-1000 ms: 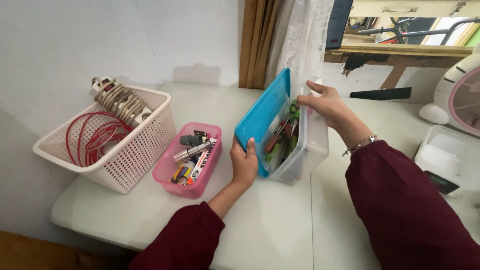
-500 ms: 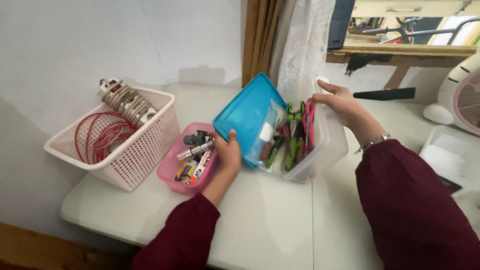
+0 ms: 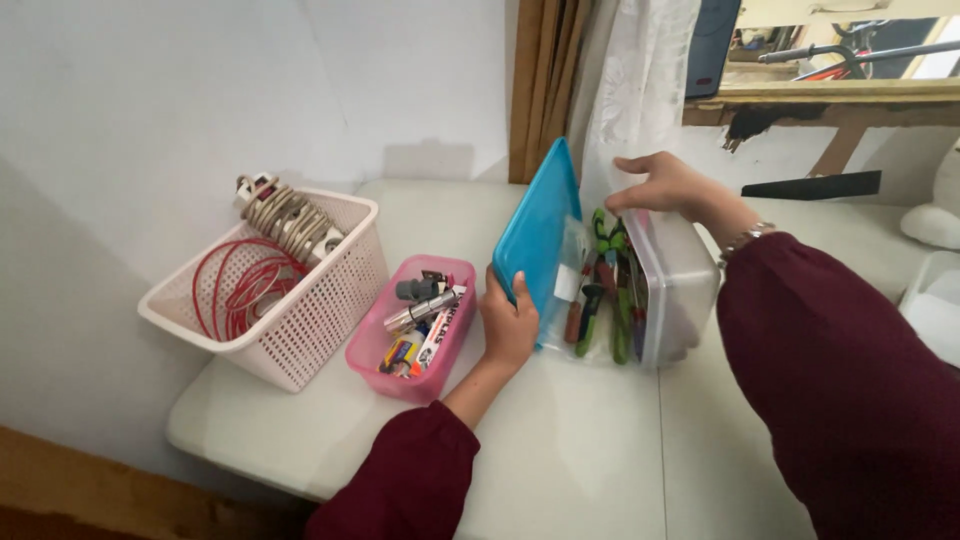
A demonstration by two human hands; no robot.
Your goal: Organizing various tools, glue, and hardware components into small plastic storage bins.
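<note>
A clear plastic box [image 3: 675, 290] lies tipped on its side on the white table [image 3: 560, 440], its opening facing left. My right hand [image 3: 670, 188] grips its upper edge. My left hand [image 3: 508, 322] holds the blue lid [image 3: 535, 235], which stands nearly upright against the box's opening. Green- and red-handled tools [image 3: 602, 300] show in the gap between lid and box.
A pink tray [image 3: 372, 345] of small items sits left of my left hand. Further left, a white lattice basket [image 3: 300, 320] holds red cable and a coiled beige cord. A curtain and a window sill lie behind; white objects sit at the right edge.
The box has tipped further onto its side and the lid has swung more upright. My view has shifted closer, and the tools are more exposed.
</note>
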